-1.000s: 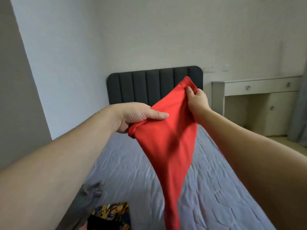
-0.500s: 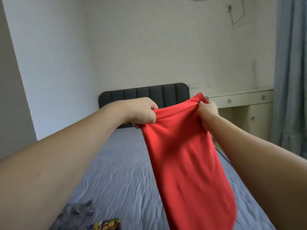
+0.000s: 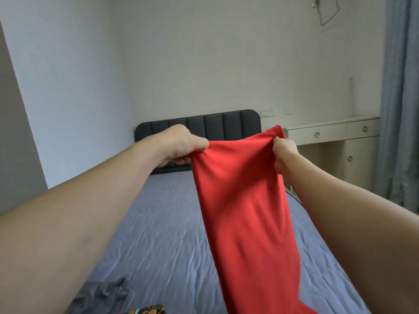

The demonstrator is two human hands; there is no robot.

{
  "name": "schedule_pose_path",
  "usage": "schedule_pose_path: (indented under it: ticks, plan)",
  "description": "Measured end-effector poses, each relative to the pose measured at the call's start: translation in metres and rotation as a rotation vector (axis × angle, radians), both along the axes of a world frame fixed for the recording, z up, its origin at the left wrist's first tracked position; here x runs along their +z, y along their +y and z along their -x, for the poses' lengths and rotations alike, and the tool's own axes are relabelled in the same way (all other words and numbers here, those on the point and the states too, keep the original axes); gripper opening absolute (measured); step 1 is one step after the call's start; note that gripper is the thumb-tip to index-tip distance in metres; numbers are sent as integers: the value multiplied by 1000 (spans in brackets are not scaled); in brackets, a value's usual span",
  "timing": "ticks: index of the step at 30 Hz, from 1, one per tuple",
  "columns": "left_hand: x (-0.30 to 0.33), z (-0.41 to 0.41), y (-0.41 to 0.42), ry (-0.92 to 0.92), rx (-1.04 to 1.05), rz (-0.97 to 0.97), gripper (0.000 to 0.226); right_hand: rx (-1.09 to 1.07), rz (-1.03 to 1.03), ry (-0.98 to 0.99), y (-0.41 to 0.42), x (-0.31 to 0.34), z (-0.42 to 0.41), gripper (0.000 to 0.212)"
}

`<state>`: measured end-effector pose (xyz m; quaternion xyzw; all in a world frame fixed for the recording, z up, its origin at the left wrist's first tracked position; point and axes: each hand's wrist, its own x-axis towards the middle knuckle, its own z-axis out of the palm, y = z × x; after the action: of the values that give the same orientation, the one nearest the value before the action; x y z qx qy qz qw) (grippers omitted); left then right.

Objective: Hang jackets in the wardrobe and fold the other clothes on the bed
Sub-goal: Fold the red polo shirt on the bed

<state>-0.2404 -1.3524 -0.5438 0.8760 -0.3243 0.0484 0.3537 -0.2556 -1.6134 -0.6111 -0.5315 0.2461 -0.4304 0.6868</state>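
Note:
A red garment (image 3: 244, 214) hangs in the air above the bed (image 3: 158, 234), held up by its top edge. My left hand (image 3: 181, 143) grips the top left corner with curled fingers. My right hand (image 3: 283, 155) pinches the top right corner. The cloth is stretched between both hands and drops down past the bottom of the frame. A grey garment (image 3: 106, 291) lies crumpled on the sheet at the lower left. Just right of it, a patterned colourful garment (image 3: 147, 310) peeks in at the bottom edge.
A dark padded headboard (image 3: 226, 123) stands against the far wall. A white desk with drawers (image 3: 335, 132) is to the right of the bed. A grey-blue curtain (image 3: 401, 98) hangs at the far right. A wall corner juts in on the left.
My hands have moved apart and levelled, spreading the red garment's top edge wider. The view has tilted up, so the clothes on the bed sit lower in frame.

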Motion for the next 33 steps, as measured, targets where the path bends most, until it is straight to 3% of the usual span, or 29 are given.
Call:
schedule_pose_path:
  ticks: [3, 5, 8, 12, 16, 19, 21, 24, 26, 29, 31, 33]
  plan:
    - [17, 2, 6, -125, -16, 45, 20, 12, -26, -72, 4, 16, -6, 28]
    - [23, 13, 8, -76, -108, 52, 18, -5, -60, -110, 10, 20, 0, 31]
    - [20, 43, 10, 215, -322, -38, 10, -65, -85, -138, 16, 10, 16, 42]
    - [-25, 70, 5, 547, -537, -256, 33, -111, -92, -143, 21, -36, 57, 32]
    - [-152, 98, -20, 929, -721, -385, 38, 32, -453, -292, 19, -137, 124, 35]
    - [-270, 149, -45, 1109, -788, -518, 15, 11, -684, -110, 7, -239, 188, 40]
    - [-339, 195, -63, 1095, -782, -642, 21, -40, -794, -9, -4, -292, 231, 52]
    - [-394, 255, -82, 1113, -824, -831, 19, -241, -782, 221, -28, -333, 282, 49]
    - [-400, 266, -89, 1197, -923, -968, 12, -228, -642, 369, -39, -341, 296, 40]
    - [-389, 242, -100, 1053, -784, -939, 12, -115, -279, 658, -48, -341, 283, 20]
    - [-384, 212, -101, 720, -550, -817, 15, -23, 7, 843, -42, -342, 259, 28]
    - [-392, 177, -89, 235, -293, -747, 28, 63, 249, 960, -25, -341, 230, 28]
